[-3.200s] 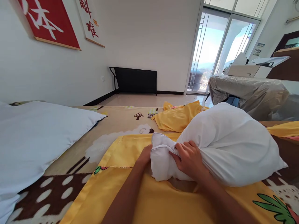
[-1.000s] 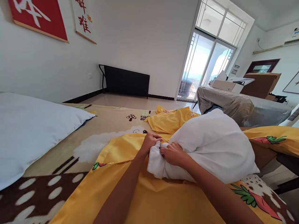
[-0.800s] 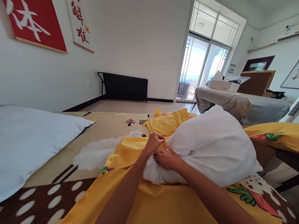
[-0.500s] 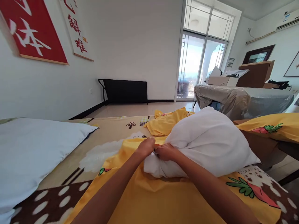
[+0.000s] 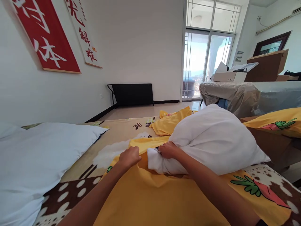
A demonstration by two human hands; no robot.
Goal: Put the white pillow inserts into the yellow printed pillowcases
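A plump white pillow (image 5: pixel 216 138) lies on a spread-out yellow pillowcase (image 5: pixel 155 201) printed with red carrots. My right hand (image 5: pixel 168 150) is closed on the gathered left end of the pillow, its fingertips partly hidden in the folds. To the left, my left hand (image 5: pixel 130 156) makes a fist on the yellow pillowcase's fabric, pulling it up a little beside the pillow's corner. A gap separates the two hands.
Another white pillow (image 5: pixel 54 150) rests at the left on the patterned blanket (image 5: pixel 119 127). Crumpled yellow cloth (image 5: pixel 166 122) lies beyond my hands, and a yellow carrot-print piece (image 5: pixel 279 123) sits at the right. Behind stands a plastic-covered table (image 5: pixel 235 92) with boxes.
My left hand has moved left, away from the right hand, which stays on the white pillow's end. The view has turned slightly left.
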